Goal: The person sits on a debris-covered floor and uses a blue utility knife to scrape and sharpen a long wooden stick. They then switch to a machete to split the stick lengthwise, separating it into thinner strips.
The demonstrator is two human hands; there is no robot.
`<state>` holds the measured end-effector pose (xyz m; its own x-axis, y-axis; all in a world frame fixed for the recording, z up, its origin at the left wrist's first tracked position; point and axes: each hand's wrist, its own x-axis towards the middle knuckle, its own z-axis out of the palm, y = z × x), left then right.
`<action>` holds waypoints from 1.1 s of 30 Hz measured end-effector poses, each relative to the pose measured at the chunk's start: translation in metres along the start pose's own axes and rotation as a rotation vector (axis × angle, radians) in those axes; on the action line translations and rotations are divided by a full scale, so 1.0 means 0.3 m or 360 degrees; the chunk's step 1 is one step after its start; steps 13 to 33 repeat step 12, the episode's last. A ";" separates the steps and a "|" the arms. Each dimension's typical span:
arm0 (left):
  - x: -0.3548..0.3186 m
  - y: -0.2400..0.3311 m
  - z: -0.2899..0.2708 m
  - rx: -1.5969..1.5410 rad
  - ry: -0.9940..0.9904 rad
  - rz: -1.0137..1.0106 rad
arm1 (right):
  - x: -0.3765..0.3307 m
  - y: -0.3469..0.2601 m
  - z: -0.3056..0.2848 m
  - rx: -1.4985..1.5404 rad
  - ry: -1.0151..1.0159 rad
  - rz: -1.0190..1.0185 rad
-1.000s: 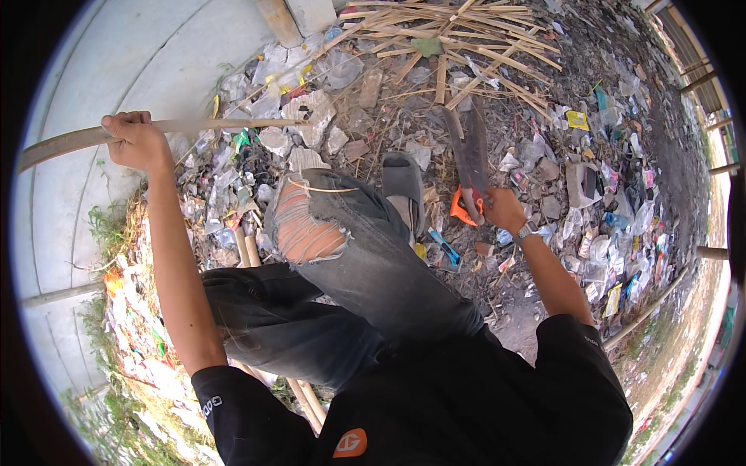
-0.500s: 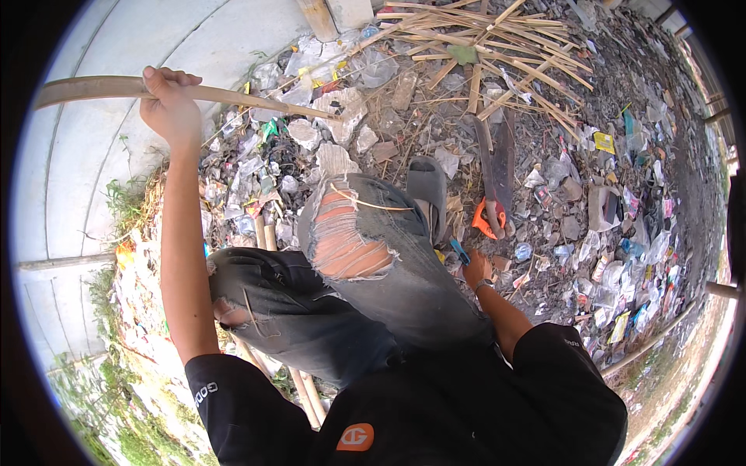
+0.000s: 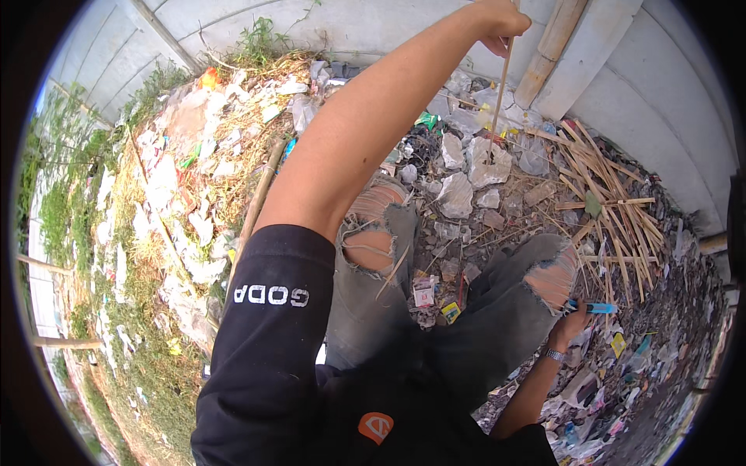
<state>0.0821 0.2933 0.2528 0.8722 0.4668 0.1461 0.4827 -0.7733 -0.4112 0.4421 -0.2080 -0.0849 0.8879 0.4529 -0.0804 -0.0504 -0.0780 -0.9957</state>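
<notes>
At the top of the view, my left hand [image 3: 503, 23] is closed around a long, thin bamboo strip [image 3: 501, 87]. The strip hangs down from the fingers, and its lower end reaches the rubble-strewn ground. My left arm stretches across the picture, well away from my body. Beside my right knee, my right hand [image 3: 573, 321] grips a blue utility knife [image 3: 597, 308] that points to the right. Whether its blade is out, I cannot tell. Many split bamboo strips [image 3: 622, 221] lie crisscrossed in a pile beyond the knife.
Broken concrete chunks [image 3: 488, 161] and plastic litter cover the ground ahead of my bent knees. A grey panel wall [image 3: 357, 29] runs along the back, with a thick bamboo pole [image 3: 553, 48] leaning against it. Another pole [image 3: 263, 186] lies at left, near grass and weeds [image 3: 148, 349].
My view has turned left. My left arm has swung far forward with the bamboo strip, which now points downward. My right hand still holds the utility knife, now beside the right knee.
</notes>
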 end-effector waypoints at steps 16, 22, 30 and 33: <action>0.063 0.304 -0.107 -0.1590 0.0633 -0.1011 | -0.067 -1.073 1.106 -0.0167 -0.1187 -0.0956; 0.063 0.304 -0.107 -0.1590 0.0633 -0.1011 | -0.067 -1.073 1.106 -0.0167 -0.1187 -0.0956; 0.063 0.304 -0.107 -0.1590 0.0633 -0.1011 | -0.067 -1.073 1.106 -0.0167 -0.1187 -0.0956; 0.063 0.304 -0.107 -0.1590 0.0633 -0.1011 | -0.067 -1.073 1.106 -0.0167 -0.1187 -0.0956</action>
